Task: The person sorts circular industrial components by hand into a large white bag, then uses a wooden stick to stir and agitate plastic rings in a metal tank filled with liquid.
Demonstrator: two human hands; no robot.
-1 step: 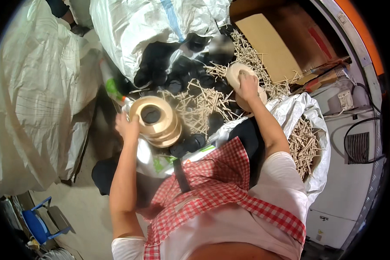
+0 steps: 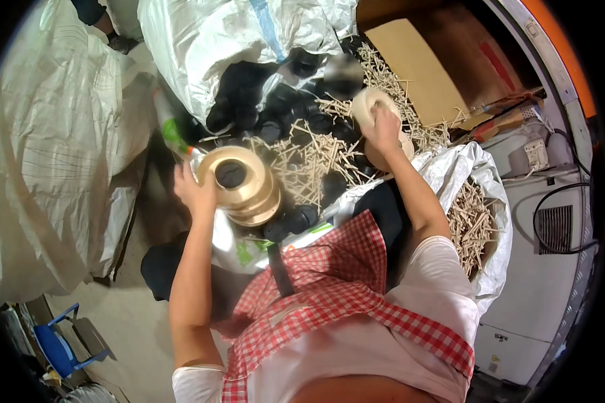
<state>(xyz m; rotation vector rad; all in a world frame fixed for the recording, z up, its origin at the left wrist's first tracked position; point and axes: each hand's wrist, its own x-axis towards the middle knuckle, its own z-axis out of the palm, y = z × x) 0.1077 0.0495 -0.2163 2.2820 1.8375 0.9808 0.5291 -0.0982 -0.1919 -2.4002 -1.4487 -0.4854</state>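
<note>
Floor (image 2: 117,322) | stacked spools (image 2: 254,171): beside left fingers (image 2: 181,177) | pale spool (image 2: 361,109): under right fingers (image 2: 384,121)

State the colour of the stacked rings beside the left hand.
The stacked rings are pale tan, best seen in the head view.

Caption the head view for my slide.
Left hand at tiered cream rings, right hand on another cream ring, thin beige sticks between.

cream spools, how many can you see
2: the left spool beside the left hand, and the right spool under the right hand. The left one's several rims may mean more are stacked, so some may be hidden.
</note>
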